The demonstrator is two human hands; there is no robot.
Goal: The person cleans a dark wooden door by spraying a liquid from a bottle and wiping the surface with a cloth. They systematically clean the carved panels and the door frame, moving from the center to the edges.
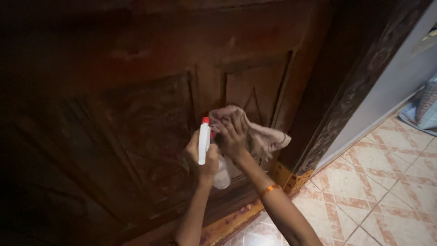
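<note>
Pressing cloth [255, 132] on door panel [150, 123] edge, right hand [233, 136] | left hand [203, 157] grip closed around spray bottle [205, 145]

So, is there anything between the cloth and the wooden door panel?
Nothing visible. The right hand presses the pinkish cloth against the carved door panel. The left hand holds the spray bottle just beside it.
</note>
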